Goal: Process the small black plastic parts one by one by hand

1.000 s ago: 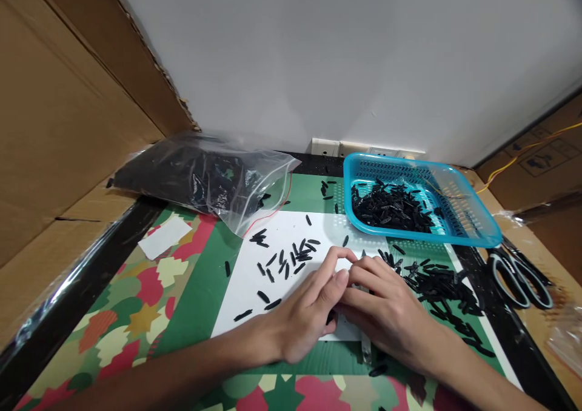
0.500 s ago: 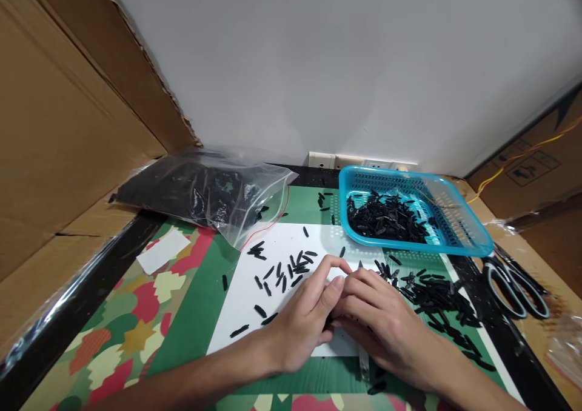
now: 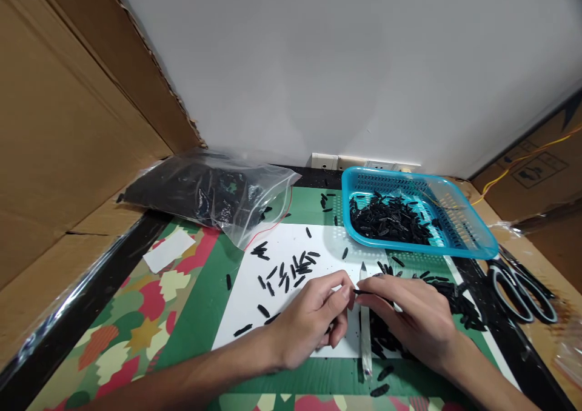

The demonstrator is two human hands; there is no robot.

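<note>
Parts right hand [image 3: 421,314] from left hand [image 3: 309,323] | pinches newly exposed black sliver [image 3: 359,291] in right grip | cannot tell left grip's contents

Two bare hands meet fingertip to fingertip, right of centre in the frame.
The left hand [image 3: 313,317] presses thumb to forefinger, other fingers curled; the right hand [image 3: 411,308] pinches, back upward. Forearms [image 3: 213,359] slant in from the lower corners.
</note>
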